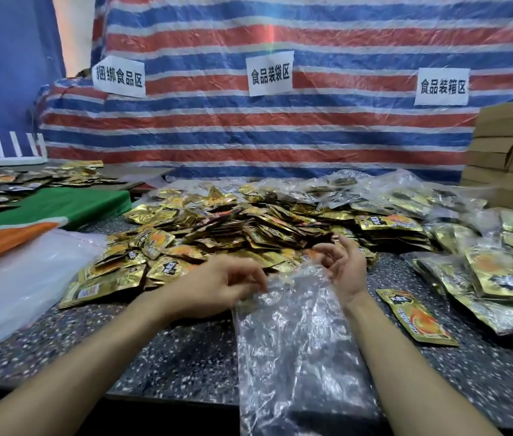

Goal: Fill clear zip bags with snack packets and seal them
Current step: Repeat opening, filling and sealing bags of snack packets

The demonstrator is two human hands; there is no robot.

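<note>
- Progress: clear zip bag being worked on lies empty and unsealed on the desk, its tail hanging over the near edge.
- Left hand: fingers curled, pinching the bag mouth.
- Right hand: palm up, fingers loosely bent at the far side of the mouth; a grip cannot be confirmed.
- Done: filled bags are piled at the right.
- Remaining: a large heap of loose snack packets; one stray packet lies just beside the bag.
- Writing: wall signs read 捆绑食品区, 食品装袋区, 食品装箱区; packet print is too blurred to read.
</note>
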